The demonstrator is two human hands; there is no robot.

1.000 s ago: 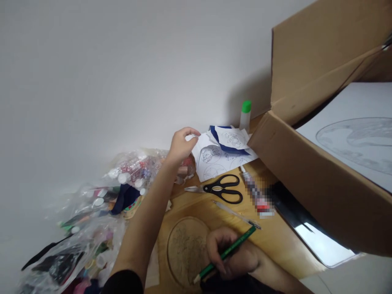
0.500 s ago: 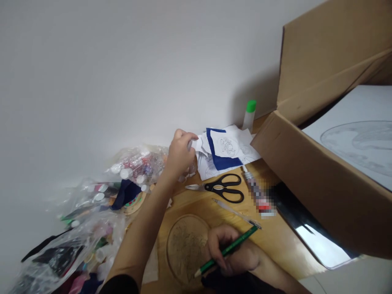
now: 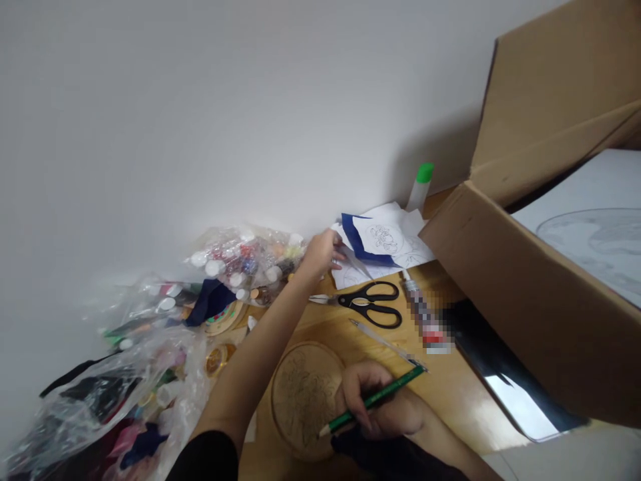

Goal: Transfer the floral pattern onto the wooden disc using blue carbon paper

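Observation:
My right hand [image 3: 383, 404] is closed round a green pencil [image 3: 395, 391], its tip down near the lower right edge of a round wooden board [image 3: 303, 401]. Dark line drawing covers the board. My left hand [image 3: 323, 254] reaches to the pile at the back, its fingers bent and pinching the edge of a white sheet of paper [image 3: 358, 260]. On that pile lie a dark blue sheet [image 3: 353, 234] and a white paper with a flower drawing [image 3: 383, 237]. Black-handled scissors [image 3: 368, 300] lie just in front, and a clear pen [image 3: 383, 341] rests nearer me.
A tube [image 3: 423, 314] and a dark glossy tablet-like panel [image 3: 521, 394] lie at the right, beside an open cardboard box [image 3: 525, 287]. A green-capped glue stick [image 3: 420, 187] stands by the wall. Plastic bags [image 3: 150, 394] of small bottles and scraps crowd the left.
My left hand has moved right and slightly down, closer over the paper pile, and the front of the pile has shifted. The right hand and pencil stay nearly still. The view has shifted a little.

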